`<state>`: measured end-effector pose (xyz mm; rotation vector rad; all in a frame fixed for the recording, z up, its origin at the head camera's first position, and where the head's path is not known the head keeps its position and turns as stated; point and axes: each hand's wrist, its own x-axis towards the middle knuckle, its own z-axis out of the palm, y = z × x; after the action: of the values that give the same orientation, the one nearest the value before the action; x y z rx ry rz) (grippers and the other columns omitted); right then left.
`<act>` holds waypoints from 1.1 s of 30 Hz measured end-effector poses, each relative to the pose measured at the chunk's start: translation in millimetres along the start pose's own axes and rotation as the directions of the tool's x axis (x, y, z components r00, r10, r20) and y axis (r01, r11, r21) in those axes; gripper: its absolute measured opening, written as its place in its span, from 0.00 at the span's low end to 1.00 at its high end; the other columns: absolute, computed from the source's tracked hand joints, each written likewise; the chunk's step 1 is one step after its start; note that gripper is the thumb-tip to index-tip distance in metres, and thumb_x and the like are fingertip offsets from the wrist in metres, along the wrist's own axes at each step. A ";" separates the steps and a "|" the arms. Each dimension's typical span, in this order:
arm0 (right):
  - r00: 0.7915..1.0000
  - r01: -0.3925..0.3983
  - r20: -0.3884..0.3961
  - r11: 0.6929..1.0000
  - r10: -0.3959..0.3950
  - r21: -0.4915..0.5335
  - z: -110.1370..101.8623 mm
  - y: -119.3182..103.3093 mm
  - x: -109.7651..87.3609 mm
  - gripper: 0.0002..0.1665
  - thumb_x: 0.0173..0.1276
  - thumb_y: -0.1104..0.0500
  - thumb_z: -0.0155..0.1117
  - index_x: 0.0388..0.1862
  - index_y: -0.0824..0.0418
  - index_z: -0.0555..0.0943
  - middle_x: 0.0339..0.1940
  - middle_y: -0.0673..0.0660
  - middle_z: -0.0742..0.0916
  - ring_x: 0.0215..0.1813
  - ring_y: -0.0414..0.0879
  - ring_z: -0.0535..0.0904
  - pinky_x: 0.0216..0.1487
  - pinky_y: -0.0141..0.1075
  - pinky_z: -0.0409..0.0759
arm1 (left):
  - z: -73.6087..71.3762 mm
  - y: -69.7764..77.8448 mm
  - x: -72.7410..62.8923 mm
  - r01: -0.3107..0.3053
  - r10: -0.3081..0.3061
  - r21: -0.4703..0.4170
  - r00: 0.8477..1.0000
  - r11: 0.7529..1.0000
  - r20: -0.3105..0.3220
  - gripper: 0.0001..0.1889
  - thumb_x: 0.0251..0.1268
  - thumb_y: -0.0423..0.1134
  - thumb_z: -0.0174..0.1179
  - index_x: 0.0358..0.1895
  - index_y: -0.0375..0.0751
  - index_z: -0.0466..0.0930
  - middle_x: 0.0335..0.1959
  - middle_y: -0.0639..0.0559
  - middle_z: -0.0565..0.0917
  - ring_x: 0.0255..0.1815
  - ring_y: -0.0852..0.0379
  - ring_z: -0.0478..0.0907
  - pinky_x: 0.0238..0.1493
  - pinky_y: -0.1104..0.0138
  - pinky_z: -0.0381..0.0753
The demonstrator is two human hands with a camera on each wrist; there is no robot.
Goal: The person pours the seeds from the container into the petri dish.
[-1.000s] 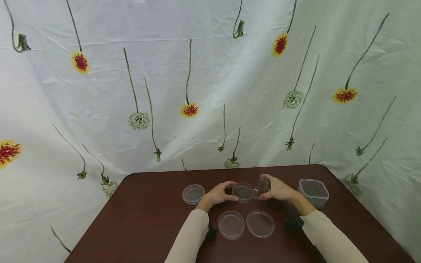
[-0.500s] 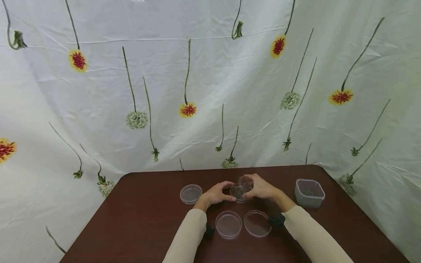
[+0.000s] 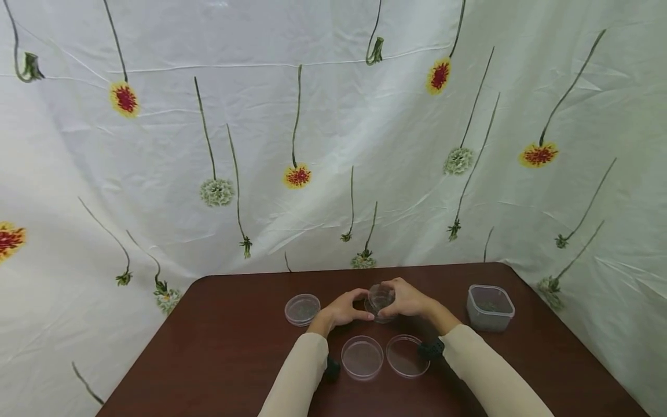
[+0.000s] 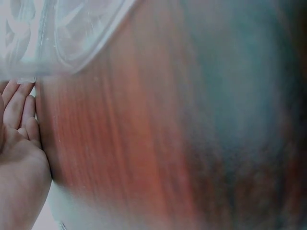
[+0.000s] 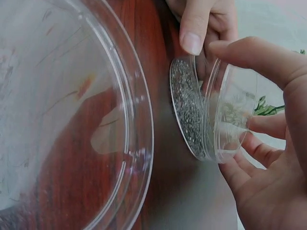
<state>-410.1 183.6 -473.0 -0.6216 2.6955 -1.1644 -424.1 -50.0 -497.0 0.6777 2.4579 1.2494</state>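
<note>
A clear petri dish (image 5: 186, 105) with dark green-grey flecks in it stands near the back of the table. My left hand (image 3: 343, 308) grips its left side, with the thumb on the near edge. My right hand (image 3: 408, 300) holds a clear petri dish lid (image 5: 238, 108) by its rim, between thumb and fingers. The lid is at the dish's opening, over the flecks; whether it is fully seated I cannot tell. In the left wrist view, part of my left hand (image 4: 21, 143) shows below a blurred clear dish edge (image 4: 91, 43).
Another covered petri dish (image 3: 302, 310) lies to the left. Two clear round dishes (image 3: 362, 358) (image 3: 407, 370) sit side by side in front. A square plastic tub (image 3: 490, 315) with dark bits stands right on the brown table (image 3: 224, 359). A flowered white cloth (image 3: 333, 127) hangs behind.
My right hand has moved left with the lid, from beside the dish to over it, and the lid has tipped from nearly upright to flatter. The left hand has stayed on the dish.
</note>
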 end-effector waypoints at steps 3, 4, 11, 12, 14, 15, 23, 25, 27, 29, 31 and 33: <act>1.000 0.002 0.013 1.000 -0.002 0.001 0.3 2.1 2.2 0.53 0.60 0.52 0.81 0.74 0.78 0.66 0.69 0.71 0.73 0.62 0.63 0.76 0.58 0.54 0.79 | -1.6 0.7 -0.9 -0.003 0.003 -0.013 1.000 1.000 0.000 0.34 0.66 0.42 0.74 0.73 0.44 0.72 0.74 0.42 0.71 0.76 0.42 0.64 0.72 0.45 0.64; 1.000 0.003 0.019 1.000 -0.003 0.004 0.4 2.7 2.3 0.53 0.61 0.52 0.81 0.74 0.79 0.66 0.70 0.72 0.73 0.62 0.63 0.77 0.58 0.54 0.79 | -1.9 1.1 -1.3 -0.005 0.005 -0.017 1.000 1.000 0.000 0.34 0.65 0.42 0.74 0.73 0.44 0.72 0.74 0.42 0.71 0.76 0.41 0.64 0.72 0.45 0.64; 0.998 0.061 0.026 0.998 -0.061 -0.005 0.2 3.6 3.6 0.54 0.60 0.53 0.82 0.72 0.82 0.66 0.67 0.73 0.76 0.61 0.65 0.79 0.58 0.54 0.80 | -2.4 2.9 -0.9 -0.004 0.003 -0.031 1.000 1.000 -0.010 0.34 0.65 0.40 0.74 0.73 0.43 0.73 0.73 0.41 0.72 0.76 0.40 0.64 0.72 0.44 0.64; 0.998 0.061 0.029 0.998 -0.061 0.001 0.2 3.5 3.3 0.54 0.59 0.54 0.83 0.72 0.82 0.65 0.67 0.73 0.76 0.61 0.65 0.79 0.57 0.54 0.80 | -2.2 2.9 -0.7 -0.003 0.003 -0.032 1.000 0.999 -0.009 0.34 0.65 0.40 0.75 0.73 0.43 0.73 0.73 0.41 0.72 0.76 0.40 0.64 0.72 0.44 0.64; 0.998 0.060 0.037 0.998 -0.060 0.003 0.2 3.4 2.7 0.55 0.57 0.56 0.84 0.72 0.83 0.65 0.67 0.74 0.74 0.61 0.66 0.78 0.56 0.53 0.80 | -1.7 3.1 -0.7 -0.002 0.002 -0.037 1.000 0.999 -0.007 0.34 0.65 0.40 0.75 0.72 0.43 0.73 0.73 0.41 0.72 0.75 0.40 0.64 0.72 0.45 0.64; 0.997 0.058 0.043 0.998 -0.058 0.005 0.4 3.3 2.3 0.55 0.56 0.58 0.84 0.72 0.83 0.64 0.67 0.74 0.74 0.62 0.67 0.77 0.56 0.54 0.80 | -1.5 2.9 -0.8 -0.002 0.001 -0.040 1.000 0.999 -0.006 0.34 0.64 0.40 0.75 0.72 0.43 0.73 0.73 0.41 0.72 0.75 0.40 0.64 0.72 0.45 0.64; 0.996 -0.017 0.085 1.000 0.019 -0.022 0.5 -0.4 -0.2 0.57 0.53 0.64 0.85 0.76 0.77 0.63 0.68 0.71 0.68 0.66 0.67 0.71 0.63 0.57 0.74 | -1.3 0.5 -1.9 -0.005 0.005 -0.049 1.000 0.999 -0.010 0.34 0.64 0.40 0.75 0.72 0.43 0.73 0.72 0.41 0.72 0.75 0.40 0.64 0.71 0.44 0.65; 0.995 -0.035 0.089 0.999 0.037 -0.024 0.6 -0.7 -0.9 0.56 0.54 0.64 0.85 0.76 0.76 0.63 0.69 0.70 0.68 0.66 0.66 0.70 0.63 0.57 0.73 | -1.2 0.7 -2.1 -0.007 0.007 -0.047 1.000 0.999 -0.009 0.34 0.64 0.39 0.75 0.73 0.43 0.73 0.72 0.40 0.72 0.75 0.39 0.65 0.71 0.44 0.65; 0.995 -0.047 0.088 0.999 0.049 -0.015 0.9 -0.9 -1.3 0.56 0.54 0.64 0.85 0.76 0.75 0.64 0.70 0.69 0.67 0.66 0.65 0.70 0.63 0.57 0.73 | -1.3 0.9 -2.2 -0.006 0.006 -0.044 1.000 0.999 -0.009 0.35 0.64 0.39 0.75 0.73 0.43 0.72 0.72 0.41 0.73 0.75 0.39 0.65 0.71 0.44 0.65; 0.994 -0.062 0.087 0.998 0.061 0.005 0.9 -0.7 -1.8 0.56 0.54 0.64 0.85 0.77 0.74 0.64 0.71 0.69 0.66 0.67 0.65 0.69 0.63 0.57 0.73 | -1.4 1.0 -1.9 -0.006 0.006 -0.043 1.000 0.999 -0.009 0.36 0.64 0.39 0.75 0.74 0.43 0.71 0.71 0.41 0.73 0.74 0.40 0.65 0.71 0.44 0.65; 0.993 -0.077 0.088 0.997 0.075 0.022 0.9 0.3 -1.9 0.56 0.54 0.63 0.85 0.77 0.73 0.64 0.72 0.69 0.65 0.68 0.65 0.68 0.64 0.57 0.72 | -1.3 0.9 -1.5 -0.004 0.004 -0.043 1.000 0.999 -0.004 0.37 0.64 0.39 0.75 0.75 0.43 0.70 0.72 0.41 0.73 0.75 0.40 0.65 0.71 0.44 0.65; 0.992 -0.090 0.092 0.995 0.087 0.036 0.9 0.6 -1.9 0.56 0.55 0.62 0.85 0.78 0.72 0.64 0.73 0.68 0.64 0.69 0.65 0.68 0.65 0.57 0.72 | -1.7 0.7 -1.0 -0.003 0.004 -0.038 1.000 0.999 0.006 0.38 0.64 0.39 0.75 0.76 0.43 0.69 0.73 0.41 0.72 0.76 0.41 0.64 0.72 0.45 0.64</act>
<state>-408.3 184.3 -474.2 -0.5295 2.5894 -1.1374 -423.8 -51.2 -495.4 0.6751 2.4228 1.2902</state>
